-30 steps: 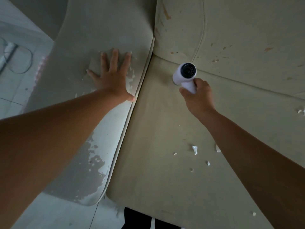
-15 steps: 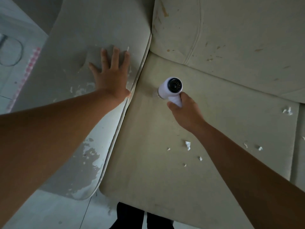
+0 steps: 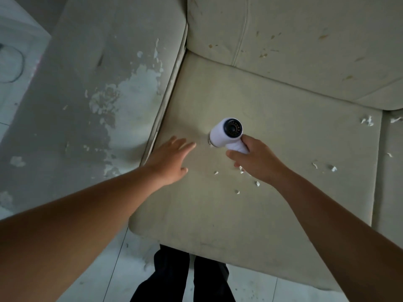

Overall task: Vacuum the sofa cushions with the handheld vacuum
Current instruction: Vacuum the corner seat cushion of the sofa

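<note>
A white handheld vacuum point(image 3: 225, 132) with a dark round rear grille points nozzle-down onto the beige seat cushion point(image 3: 272, 118). My right hand point(image 3: 257, 162) grips its handle from below. My left hand point(image 3: 171, 163) hovers flat over the cushion's left part, fingers spread, a short way left of the vacuum, holding nothing. Several small white scraps point(image 3: 257, 183) lie on the cushion just below my right hand, and more scraps point(image 3: 332, 168) lie to the right. The nozzle itself is hidden under the vacuum's body.
The sofa's left armrest point(image 3: 98, 88) has peeling, flaking upholstery. A stained back cushion point(image 3: 305, 40) rises behind the seat. A second seat cushion point(image 3: 392, 171) starts at the right edge. Pale floor tiles point(image 3: 102, 275) and my dark trouser legs point(image 3: 185, 277) show below the seat's front edge.
My left hand has come off the armrest and moved down-right over the seat cushion. The vacuum has moved from the back corner toward the front, nearer the scraps.
</note>
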